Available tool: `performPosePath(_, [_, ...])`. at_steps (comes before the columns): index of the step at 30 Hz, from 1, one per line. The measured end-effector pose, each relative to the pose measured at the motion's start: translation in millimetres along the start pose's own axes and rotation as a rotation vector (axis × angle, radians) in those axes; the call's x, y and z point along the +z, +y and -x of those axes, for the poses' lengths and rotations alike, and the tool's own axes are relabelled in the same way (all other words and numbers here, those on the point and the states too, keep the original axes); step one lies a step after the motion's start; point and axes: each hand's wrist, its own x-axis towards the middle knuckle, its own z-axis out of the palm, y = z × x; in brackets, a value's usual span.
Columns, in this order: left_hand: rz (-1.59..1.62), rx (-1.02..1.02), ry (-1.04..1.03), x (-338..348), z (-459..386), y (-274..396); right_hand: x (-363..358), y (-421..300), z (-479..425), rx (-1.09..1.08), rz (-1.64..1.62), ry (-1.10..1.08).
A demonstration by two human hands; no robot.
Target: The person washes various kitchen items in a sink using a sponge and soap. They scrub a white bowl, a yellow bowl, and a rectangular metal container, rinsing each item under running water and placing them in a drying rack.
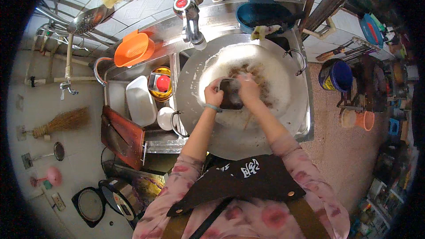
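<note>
A wide metal wok (192,106) with two loop handles rests across the sink, with foamy water (275,86) in it. My left hand (214,94), a bracelet at its wrist, grips the left rim of a small rectangular container (230,101) with dark insides. At that container's right side is my right hand (249,89), fingers bent and blurred; whether it holds a cloth or only touches the rim cannot be made out. Beyond both hands, thin brown stick-like pieces (247,69) lie partly under the foam. One thin stick (247,121) shows nearer to me.
A faucet (192,23) hangs over the wok's far edge. Behind it stands a blue basin (262,16) with a cloth (264,32) at its rim. Left are an orange strainer basket (134,49), a white tub (141,101), a white bowl (166,118) and a cutting board (123,136).
</note>
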Motion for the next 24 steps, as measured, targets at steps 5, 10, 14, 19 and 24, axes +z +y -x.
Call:
performPosePath(5, [0.053,-0.007,-0.063,1.2,8.4,-41.4,-9.5,-22.1,13.0,-0.151,-0.125,-0.042])
performPosePath(10, [0.242,-0.102,0.048,0.2,11.1,-3.3,-25.5,-13.6,-1.2,-0.033,0.117,-0.157])
performPosePath(14, [0.097,-0.065,0.229,1.0,28.8,1.6,-29.3,34.8,-3.7,0.29,-0.049,-0.216])
performPosePath(19, [-0.583,-0.244,0.198,-26.0,32.7,-16.8,-43.4,58.5,10.9,0.225,0.4,-0.078])
performPosePath(24, [-0.984,-0.216,-0.43,-36.7,0.4,-24.4,24.1,123.6,6.0,0.11,-0.226,-0.381])
